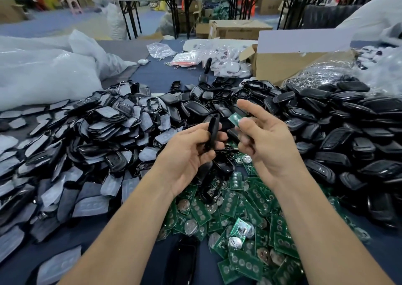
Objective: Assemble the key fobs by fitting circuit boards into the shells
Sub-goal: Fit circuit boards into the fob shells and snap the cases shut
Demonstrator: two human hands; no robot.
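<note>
Nearest you, under your wrists, lies the heap of green rectangular circuit boards (245, 208). Your left hand (191, 152) grips a black plastic key-fob shell (213, 130) edge-on, its long axis nearly upright. Just right of it, not touching, your right hand (267, 145) pinches one small green circuit board (236, 119). That board likely needs to go leftward into the shell.

Left hand (191, 156) round shell (213, 132), right hand (267, 147) in pinch on circuit board (235, 119)
</note>
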